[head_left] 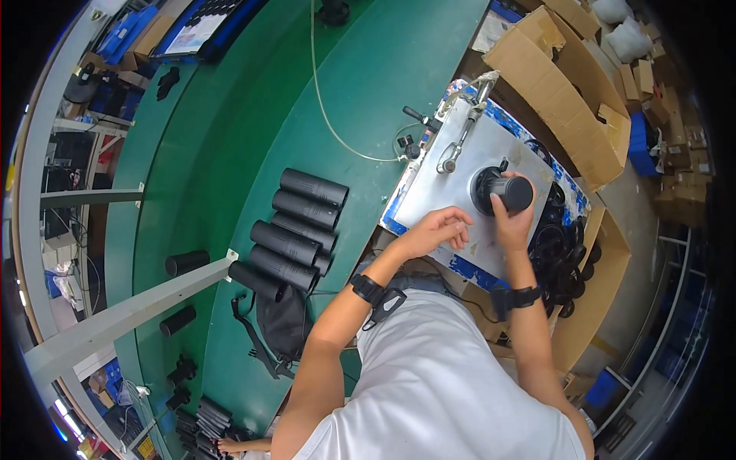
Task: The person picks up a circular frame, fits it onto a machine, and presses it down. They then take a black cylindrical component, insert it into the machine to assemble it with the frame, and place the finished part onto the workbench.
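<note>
My right hand (pixel 513 220) is closed round a black cylinder (pixel 518 193), thumb on its near side. The cylinder's far end meets a round black base (pixel 483 188) on a flat metal plate (pixel 429 201); whether the two are joined I cannot tell. Left of it, my left hand (pixel 437 231) hovers over the near edge of the plate, fingers loosely bent and apart, with nothing in them. Beyond the hands, a metal lever clamp (pixel 460 142) reaches over the plate.
Several black cylinders (pixel 313 186) lie in a row on the green bench (pixel 253 176), near a black bag (pixel 282 322). A cardboard box (pixel 613 253) with black round parts (pixel 553 245) is at the right. Another person's hand (pixel 228 445) shows at bottom left, by more cylinders.
</note>
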`<state>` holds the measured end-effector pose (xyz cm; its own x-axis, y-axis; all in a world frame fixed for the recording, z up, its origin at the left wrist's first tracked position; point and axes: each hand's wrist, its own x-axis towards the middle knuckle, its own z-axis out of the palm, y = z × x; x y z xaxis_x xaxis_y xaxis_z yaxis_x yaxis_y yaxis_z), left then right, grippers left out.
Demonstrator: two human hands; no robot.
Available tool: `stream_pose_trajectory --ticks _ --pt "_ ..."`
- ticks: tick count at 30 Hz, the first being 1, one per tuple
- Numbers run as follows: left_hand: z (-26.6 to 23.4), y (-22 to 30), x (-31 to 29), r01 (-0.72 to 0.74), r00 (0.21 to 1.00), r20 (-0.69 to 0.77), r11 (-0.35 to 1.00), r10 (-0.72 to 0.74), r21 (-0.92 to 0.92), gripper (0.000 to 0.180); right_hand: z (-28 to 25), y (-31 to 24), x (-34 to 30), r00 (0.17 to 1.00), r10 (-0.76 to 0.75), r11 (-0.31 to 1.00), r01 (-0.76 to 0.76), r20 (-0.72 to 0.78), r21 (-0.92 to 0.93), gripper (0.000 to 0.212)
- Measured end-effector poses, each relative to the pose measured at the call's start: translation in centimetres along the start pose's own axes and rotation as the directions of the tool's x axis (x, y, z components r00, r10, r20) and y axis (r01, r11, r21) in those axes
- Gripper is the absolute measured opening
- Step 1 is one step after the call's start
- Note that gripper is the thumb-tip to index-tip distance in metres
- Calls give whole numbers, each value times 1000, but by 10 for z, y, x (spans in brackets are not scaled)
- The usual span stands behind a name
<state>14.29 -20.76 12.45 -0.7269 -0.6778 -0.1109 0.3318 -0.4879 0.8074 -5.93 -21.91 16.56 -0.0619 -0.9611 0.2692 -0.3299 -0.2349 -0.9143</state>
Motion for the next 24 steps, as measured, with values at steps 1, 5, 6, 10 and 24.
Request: stream_pose_trajectory --ticks 1,5,6,10,24 --pt "0 0 0 -1 1000 -2 1000 1 -6 24 9 0 -5 994 12 1000 -12 -108 2 56" --pt "1 0 -4 -23 1000 -17 1000 22 -8 22 -5 1 8 995 44 999 -45 -90 -18 50" --pt "-1 -1 -3 -21 1000 -24 999 21 -24 21 -17 1 17 993 90 994 -85 73 -61 47" --pt "1 -1 -6 -17 1000 -21 1000 16 -21 21 -34 -19 54 922 72 985 -125 379 116 45" --pt "3 4 -6 56 998 -15 998 -56 -6 19 -9 21 26 996 -84 960 78 11 269 42"
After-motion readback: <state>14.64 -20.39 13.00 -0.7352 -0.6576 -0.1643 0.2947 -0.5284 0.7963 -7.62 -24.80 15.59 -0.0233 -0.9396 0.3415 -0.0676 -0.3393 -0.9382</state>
